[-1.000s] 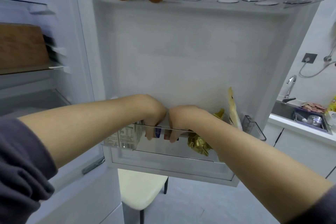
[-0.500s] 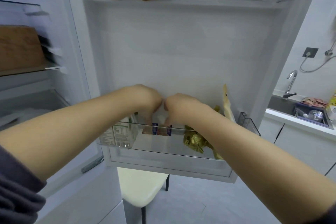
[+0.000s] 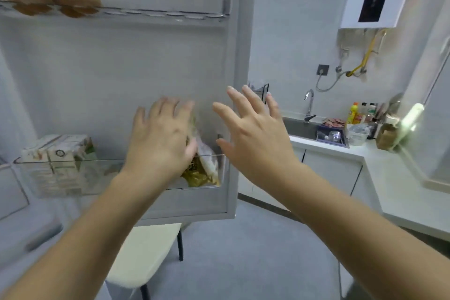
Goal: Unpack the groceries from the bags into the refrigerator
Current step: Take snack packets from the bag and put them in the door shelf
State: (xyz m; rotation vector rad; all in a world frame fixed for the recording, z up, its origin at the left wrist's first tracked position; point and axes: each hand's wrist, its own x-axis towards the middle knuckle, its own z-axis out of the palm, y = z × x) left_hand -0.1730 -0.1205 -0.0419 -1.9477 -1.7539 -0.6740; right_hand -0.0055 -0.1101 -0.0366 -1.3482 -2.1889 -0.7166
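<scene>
Left hand (image 3: 160, 140), right hand (image 3: 253, 136) lifted from door bin (image 3: 102, 176) | spread | empty

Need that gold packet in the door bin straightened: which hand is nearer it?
Left. The left hand is spread open directly in front of the gold packet, covering its upper part. The right hand is open too, clear of it to the right.

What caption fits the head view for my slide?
Left hand and right hand, both open, hover before the door shelf holding cartons and a golden packet.
</scene>
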